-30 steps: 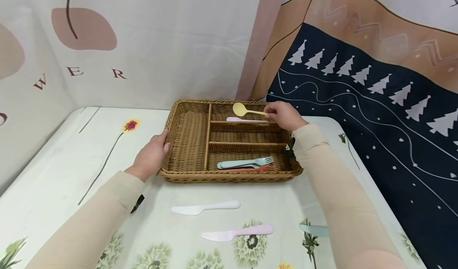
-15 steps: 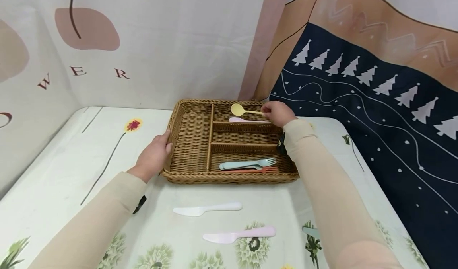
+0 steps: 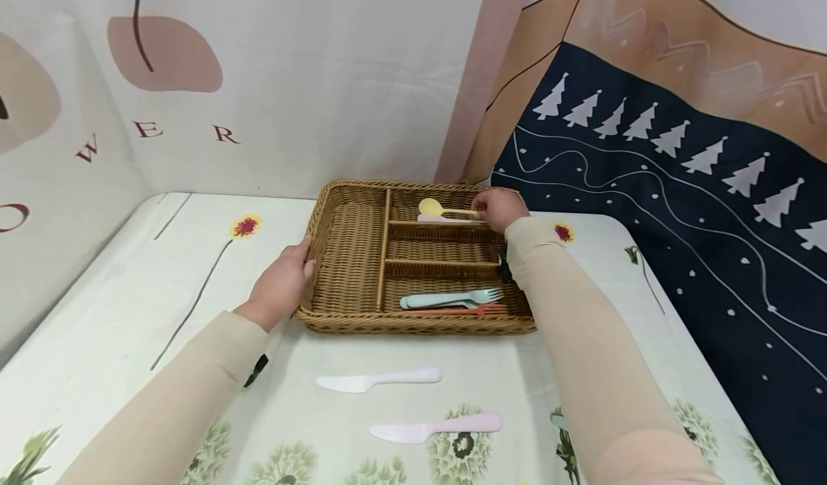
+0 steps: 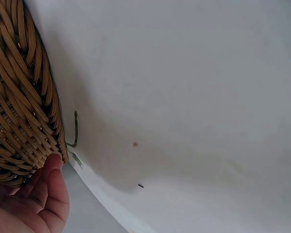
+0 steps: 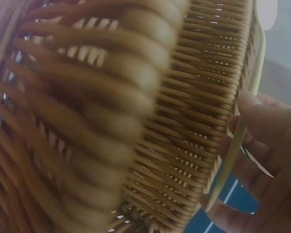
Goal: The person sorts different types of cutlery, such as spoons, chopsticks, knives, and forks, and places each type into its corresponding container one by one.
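Note:
A brown wicker cutlery tray with several compartments stands on the table. My left hand grips its left end, thumb at the rim; in the left wrist view the fingers curl at the wicker's edge. Over the tray's back right compartment, my right hand pinches a yellow spoon by its handle, bowl pointing left. The right wrist view shows the spoon's handle between thumb and fingers, close to the wicker. Below the spoon a pink utensil lies in that compartment, partly hidden.
Light blue forks and an orange fork lie in the front right compartment. A white knife and a pink knife lie on the table in front. A light blue utensil is mostly hidden by the right sleeve.
The yellow spoon has come down with my right hand into the back right compartment, close above the pink utensil. My left hand keeps its hold on the tray.

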`<action>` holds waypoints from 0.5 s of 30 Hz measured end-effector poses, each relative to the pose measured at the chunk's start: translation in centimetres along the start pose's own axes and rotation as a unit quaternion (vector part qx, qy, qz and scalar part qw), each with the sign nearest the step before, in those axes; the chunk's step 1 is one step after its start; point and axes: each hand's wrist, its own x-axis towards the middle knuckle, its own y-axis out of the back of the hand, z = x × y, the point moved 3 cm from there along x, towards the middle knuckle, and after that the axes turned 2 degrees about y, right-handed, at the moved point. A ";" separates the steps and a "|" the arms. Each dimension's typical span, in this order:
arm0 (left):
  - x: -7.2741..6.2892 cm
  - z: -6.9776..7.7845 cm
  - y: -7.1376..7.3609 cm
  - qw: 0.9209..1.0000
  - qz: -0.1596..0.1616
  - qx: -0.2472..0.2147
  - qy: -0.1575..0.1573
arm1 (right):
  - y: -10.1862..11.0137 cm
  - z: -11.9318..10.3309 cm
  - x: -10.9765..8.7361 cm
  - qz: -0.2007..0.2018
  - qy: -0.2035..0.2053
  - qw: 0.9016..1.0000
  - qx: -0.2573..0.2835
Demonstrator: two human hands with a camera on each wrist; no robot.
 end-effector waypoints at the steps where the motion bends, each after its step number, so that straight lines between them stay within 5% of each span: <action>1: 0.0 0.0 0.0 1.000 0.000 -0.001 0.000 | -0.1 0.0 0.1 -0.007 -0.004 1.000 0.002; 6: -0.1 0.1 0.0 1.000 0.000 -0.002 0.001 | -0.6 0.2 0.4 -0.040 -0.019 0.999 0.021; 15: 0.0 0.0 0.0 1.000 0.003 -0.006 0.006 | -1.1 0.2 1.2 -0.041 -0.019 0.999 -0.007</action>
